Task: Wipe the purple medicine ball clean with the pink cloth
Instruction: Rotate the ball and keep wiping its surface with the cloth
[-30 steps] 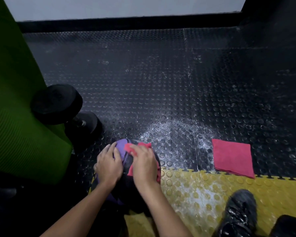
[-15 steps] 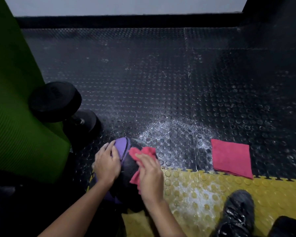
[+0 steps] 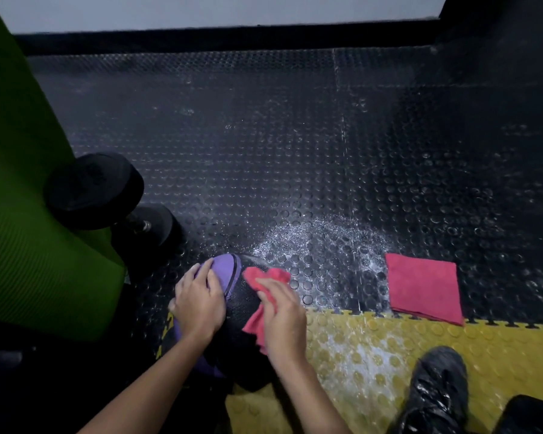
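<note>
The purple and black medicine ball (image 3: 227, 272) sits on the floor at the seam between black and yellow mats, below centre left. My left hand (image 3: 198, 303) lies spread over its left top, fingers fairly straight, steadying it. My right hand (image 3: 284, 317) presses a crumpled pink cloth (image 3: 257, 278) against the ball's right side; the cloth bunches out past my fingertips and under my palm. Most of the ball's near half is hidden by my hands and forearms.
A second pink cloth (image 3: 425, 291), folded flat, lies to the right on the black studded mat (image 3: 295, 151). A black dumbbell (image 3: 107, 198) leans by a green rolled mat (image 3: 29, 230) at left. White dust or spray marks the floor. My black shoe (image 3: 436, 393) rests on the yellow mat (image 3: 373, 355).
My right hand has slid the pink cloth from the top of the ball down and to its right side. My left hand stays on the ball's left top.
</note>
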